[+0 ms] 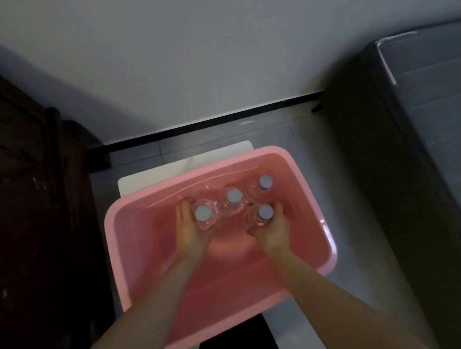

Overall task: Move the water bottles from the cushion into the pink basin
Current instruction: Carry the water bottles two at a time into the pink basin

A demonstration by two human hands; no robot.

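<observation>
Looking straight down into a pink rectangular plastic basin point(229, 281) that rests on a small white flat-topped stand point(149, 176). Four clear plastic water bottles with pale grey round caps point(234, 196) stand upright inside the basin, clustered toward its far wall and nearly touching one another. Two sit at the back. The near-left bottle point(203, 213) is held by the left hand point(192, 229), its fingers curled round the bottle's body. The near-right bottle point(265, 212) is held by the right hand point(273, 230), fingers and thumb wrapped round it from either side. Both bare forearms reach in over the basin's near rim. To the right of the basin lies a dark grey padded block point(422, 137), likely the cushion, with no bottles showing on it. To the left of the basin stands dark wooden furniture point(24, 185). The move looks almost complete. The risk now is in letting go: the bottles are packed so close that a hand drawn out carelessly could knock a neighbour over. The basin also appears wider than the stand, so leaning on its near rim might tip it.
</observation>
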